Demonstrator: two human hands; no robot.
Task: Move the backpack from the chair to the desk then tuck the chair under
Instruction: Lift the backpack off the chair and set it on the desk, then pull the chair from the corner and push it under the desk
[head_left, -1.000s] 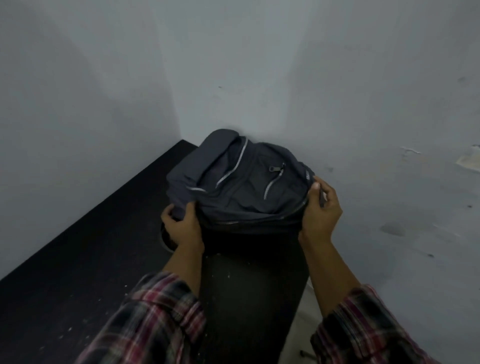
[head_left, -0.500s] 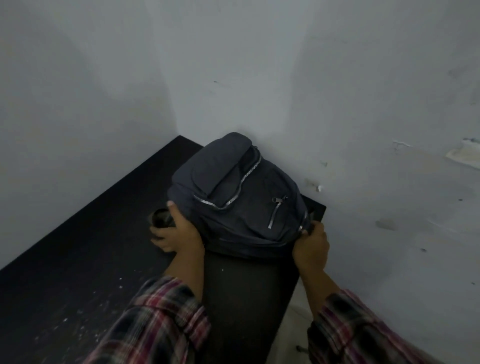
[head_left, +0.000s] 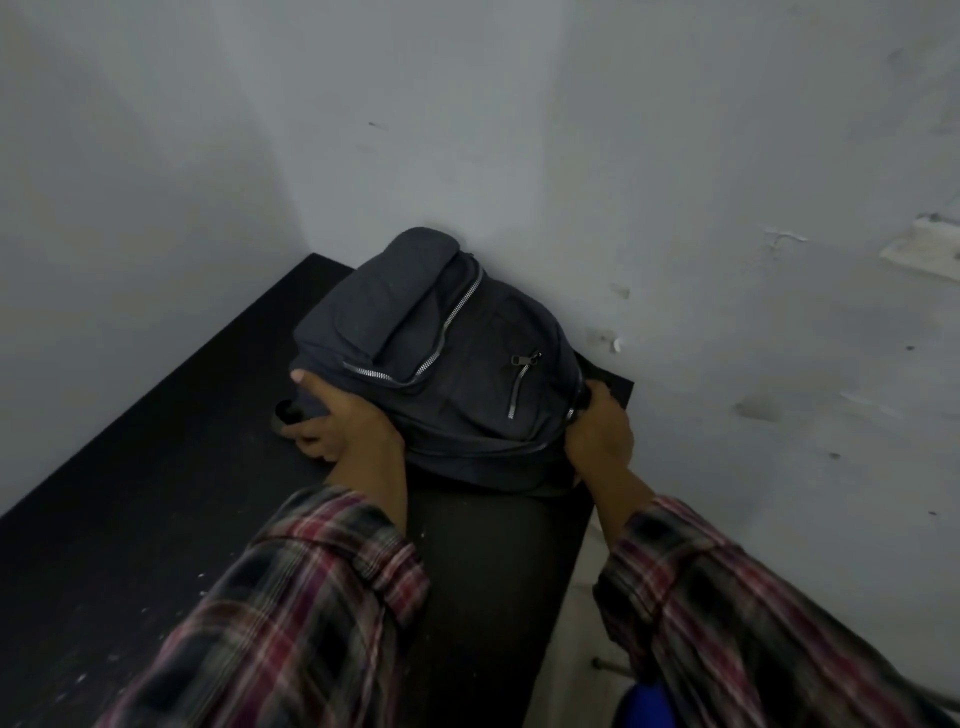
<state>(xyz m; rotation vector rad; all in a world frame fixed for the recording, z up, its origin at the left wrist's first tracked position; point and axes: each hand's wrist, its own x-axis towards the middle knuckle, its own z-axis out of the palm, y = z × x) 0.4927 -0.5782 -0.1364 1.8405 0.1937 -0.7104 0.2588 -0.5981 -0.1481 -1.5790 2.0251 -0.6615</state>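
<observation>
A dark grey backpack (head_left: 447, 364) with silver zippers lies on the black desk (head_left: 156, 467), pushed into the corner against the walls. My left hand (head_left: 337, 421) presses on its left side, thumb up on the fabric. Gripping its right lower edge is my right hand (head_left: 597, 426). Both arms wear plaid sleeves. A blue shape (head_left: 641, 706) shows at the bottom right below the desk edge; I cannot tell whether it is the chair.
Grey walls close the desk in at the back, left and right. A small dark round object (head_left: 288, 413) sits on the desk by my left hand. The desk's right edge (head_left: 582, 561) drops to a pale floor, where a thin metal rod (head_left: 608, 665) shows.
The backpack came down from slightly raised to resting flat on the desk, shifted toward the corner. Both hands lowered with it and stayed on its sides.
</observation>
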